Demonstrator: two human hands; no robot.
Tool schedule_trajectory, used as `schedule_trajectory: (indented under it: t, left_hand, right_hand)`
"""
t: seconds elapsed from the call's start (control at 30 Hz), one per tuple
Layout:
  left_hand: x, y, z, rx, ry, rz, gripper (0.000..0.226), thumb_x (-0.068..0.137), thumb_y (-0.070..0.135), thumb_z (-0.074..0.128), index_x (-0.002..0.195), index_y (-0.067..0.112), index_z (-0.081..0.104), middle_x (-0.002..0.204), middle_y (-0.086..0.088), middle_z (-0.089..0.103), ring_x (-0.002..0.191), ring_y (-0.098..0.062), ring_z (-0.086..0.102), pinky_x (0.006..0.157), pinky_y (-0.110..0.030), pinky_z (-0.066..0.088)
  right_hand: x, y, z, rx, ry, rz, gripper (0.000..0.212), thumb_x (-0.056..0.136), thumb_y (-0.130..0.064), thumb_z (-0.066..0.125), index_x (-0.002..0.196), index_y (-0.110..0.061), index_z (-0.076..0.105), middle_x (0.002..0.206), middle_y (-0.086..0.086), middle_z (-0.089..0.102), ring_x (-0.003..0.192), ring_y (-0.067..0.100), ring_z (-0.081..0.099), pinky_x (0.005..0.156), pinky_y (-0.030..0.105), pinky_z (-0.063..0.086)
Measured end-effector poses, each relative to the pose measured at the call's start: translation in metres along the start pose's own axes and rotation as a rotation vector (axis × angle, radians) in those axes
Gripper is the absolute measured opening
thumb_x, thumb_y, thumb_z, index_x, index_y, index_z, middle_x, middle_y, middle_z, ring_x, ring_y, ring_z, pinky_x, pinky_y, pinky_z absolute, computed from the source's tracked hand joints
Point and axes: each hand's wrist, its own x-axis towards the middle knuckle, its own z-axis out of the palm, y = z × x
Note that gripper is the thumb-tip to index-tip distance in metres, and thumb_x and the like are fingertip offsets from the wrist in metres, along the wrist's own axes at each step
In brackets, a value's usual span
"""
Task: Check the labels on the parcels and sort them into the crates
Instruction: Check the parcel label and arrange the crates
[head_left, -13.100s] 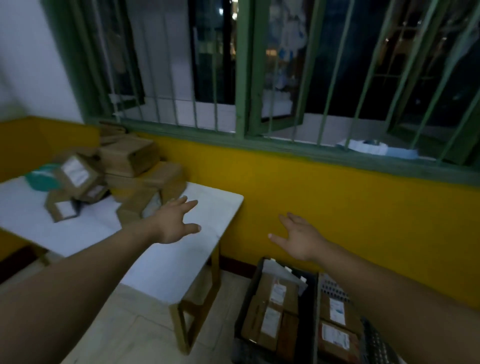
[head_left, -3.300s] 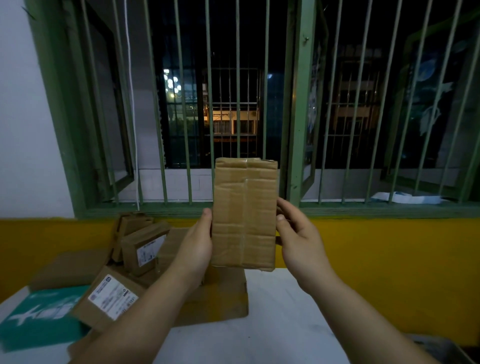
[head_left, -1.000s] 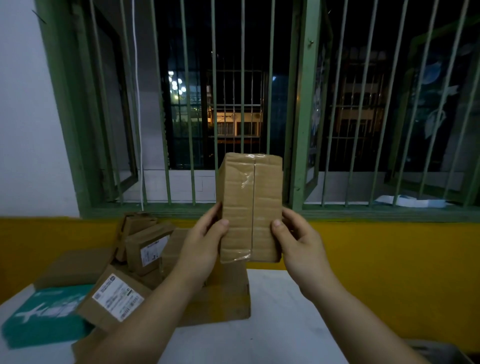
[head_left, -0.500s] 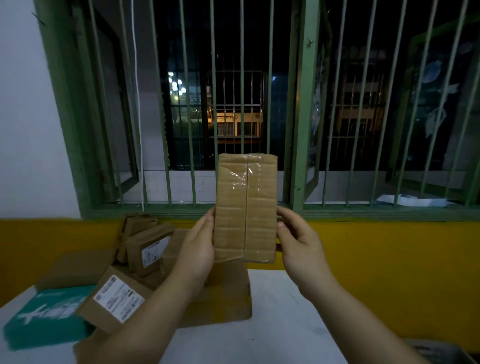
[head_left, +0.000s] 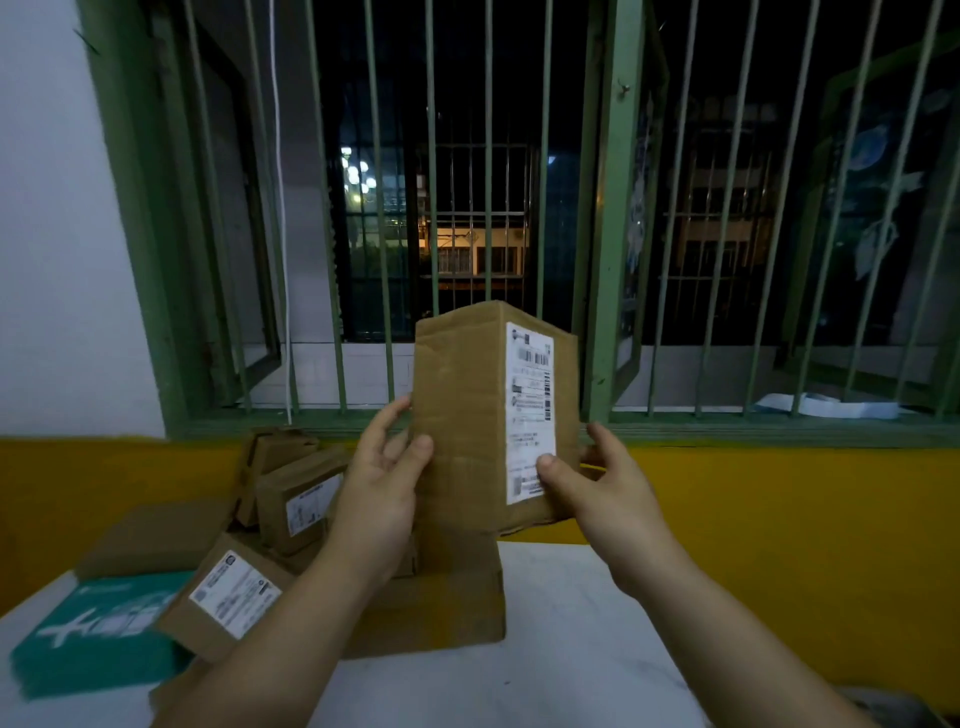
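Both hands hold one cardboard parcel (head_left: 467, 415) upright in mid-air above the white table (head_left: 545, 649), in front of the barred green window (head_left: 602, 208). Left hand (head_left: 384, 483), at the parcel's 8 o'clock, grips its left edge: thumb curled across the plain near face, fingers extended up behind the edge. Right hand (head_left: 602, 488), at the parcel's 4 o'clock, grips the lower right corner: thumb pressed on the bottom of the white shipping label (head_left: 530, 410), fingers wrapped round the far side. Both forearms rise from the lower frame and converge on the parcel, wrists bent slightly upward. Long axis of the parcel runs vertically, 12 to 6 o'clock. One vertical corner edge faces the camera, so two faces show; the plain face is angled toward 7 o'clock, the labelled face toward 5 o'clock. The label runs lengthwise down the right-hand face, with barcodes along its top and right margin; print is too small to read. On the table, from 6 to 9 o'clock of the held parcel, lies a pile of further cardboard boxes (head_left: 426, 597). Two of these show white labels. A teal package (head_left: 98, 634) lies at the pile's 8 o'clock, near the table's left edge. Behind the table is a yellow wall (head_left: 779, 519).
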Motion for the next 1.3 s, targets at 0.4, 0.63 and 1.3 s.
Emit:
schedule_trajectory:
  t: [0.4,0.63,1.3]
  left_hand:
    - [0.003,-0.005,-0.001,0.136,-0.074,-0.042,0.046,0.097,0.029,0.049,0.142,0.028,0.045,0.116,0.001,0.07,0.097,-0.013,0.07,0.067,-0.02,0.056]
    - [0.005,-0.01,-0.003,0.083,-0.079,-0.046,0.042,0.099,0.027,0.046,0.14,0.025,0.048,0.116,0.001,0.07,0.102,-0.016,0.069,0.076,-0.03,0.057]
    - [-0.012,-0.074,0.068,-0.09,-0.33,-0.27,0.031,0.1,0.026,0.04,0.126,0.026,0.056,0.103,0.004,0.074,0.094,-0.011,0.071,0.073,-0.024,0.056]
  right_hand:
    - [-0.006,0.0,0.002,0.038,0.055,-0.164,0.031,0.096,-0.014,0.057,0.098,-0.044,0.059,0.093,-0.003,0.066,0.088,0.01,0.063,0.08,0.032,0.055]
    - [-0.006,-0.003,0.002,0.037,0.054,-0.205,0.034,0.096,-0.017,0.057,0.096,-0.05,0.057,0.102,-0.005,0.069,0.096,0.01,0.065,0.083,0.034,0.057]
    - [-0.04,0.046,-0.066,0.022,0.137,-0.028,0.056,0.083,-0.054,0.039,0.137,-0.041,0.046,0.127,-0.018,0.062,0.114,-0.002,0.059,0.09,0.019,0.05]
